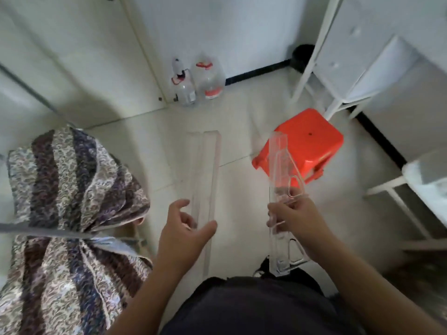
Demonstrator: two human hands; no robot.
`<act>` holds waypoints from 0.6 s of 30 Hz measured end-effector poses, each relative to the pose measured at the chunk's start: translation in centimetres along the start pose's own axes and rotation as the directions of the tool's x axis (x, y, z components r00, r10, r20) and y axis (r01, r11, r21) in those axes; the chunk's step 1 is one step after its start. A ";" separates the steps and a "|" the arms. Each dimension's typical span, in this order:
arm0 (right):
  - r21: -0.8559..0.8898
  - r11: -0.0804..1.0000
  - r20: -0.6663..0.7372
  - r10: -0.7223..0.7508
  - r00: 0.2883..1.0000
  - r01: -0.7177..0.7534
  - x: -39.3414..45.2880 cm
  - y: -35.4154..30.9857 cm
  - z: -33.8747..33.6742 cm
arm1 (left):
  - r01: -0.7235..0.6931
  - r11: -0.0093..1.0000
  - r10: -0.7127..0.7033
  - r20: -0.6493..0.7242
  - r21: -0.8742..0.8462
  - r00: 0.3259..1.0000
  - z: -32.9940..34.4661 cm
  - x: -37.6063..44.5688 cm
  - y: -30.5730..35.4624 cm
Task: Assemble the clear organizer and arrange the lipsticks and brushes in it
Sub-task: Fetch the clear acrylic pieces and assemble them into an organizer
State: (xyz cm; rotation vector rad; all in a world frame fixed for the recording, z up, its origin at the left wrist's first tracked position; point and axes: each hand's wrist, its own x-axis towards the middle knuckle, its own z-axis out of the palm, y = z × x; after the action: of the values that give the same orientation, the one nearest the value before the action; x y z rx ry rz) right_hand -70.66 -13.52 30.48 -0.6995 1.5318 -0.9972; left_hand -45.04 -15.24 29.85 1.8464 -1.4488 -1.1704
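Assembly stage, early by the look of it. R hand (294,215), lower right of centre, grips a clear stepped side panel (281,189), fingers curled round its middle. Panel stands nearly vertical in frame, long axis running from bottom centre-right up toward the orange stool (312,146), which shows through it.

L hand (186,228), lower centre, fingers apart and loosely bent; it seems to pinch or touch the near end of a long clear strip piece (205,180), but the plastic is see-through and blurred, so can't tell if it's actually held. Strip's long axis runs up-frame from L hand to mid frame, roughly parallel w/ the panel and just left of it.

Key relation: the two pieces lie side by side w/ a gap of bare floor btwn them, L hand at the strip, R hand on the panel. Next move prob. means bringing strip's end across to the panel's slots; L hand is nearer.

No lipsticks or brushes visible. Patterned fabric (72,201) fills lower left, clear bottles (196,81) at top centre by the wall.
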 end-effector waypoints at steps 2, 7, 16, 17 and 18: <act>-0.011 1.000 -0.038 -0.006 0.999 0.006 1.0 -0.7 -4.1 | -0.021 1.000 0.020 0.050 0.017 0.999 3.5 1.2 2.5; 0.062 0.998 -0.169 -0.012 0.986 0.023 3.1 -2.5 -13.9 | -0.068 0.998 0.064 0.165 0.016 0.984 11.5 4.7 9.4; 0.193 0.980 -0.409 0.114 0.906 -0.036 6.4 -2.7 -25.0 | -0.189 0.977 0.144 0.346 0.101 0.927 21.4 12.8 18.7; 0.202 0.979 -0.428 0.120 0.896 -0.034 7.0 -3.0 -25.8 | -0.206 0.972 0.155 0.358 0.109 0.921 22.4 14.1 19.7; 0.203 0.979 -0.446 0.118 0.887 -0.028 7.8 -3.4 -26.7 | -0.225 0.968 0.170 0.368 0.112 0.914 23.5 15.5 20.8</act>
State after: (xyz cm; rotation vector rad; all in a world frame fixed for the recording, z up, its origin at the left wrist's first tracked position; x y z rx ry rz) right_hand -98.54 -15.99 30.29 -0.2733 1.8176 -1.2947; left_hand -74.89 -33.54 30.17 1.5872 -1.9264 -1.3747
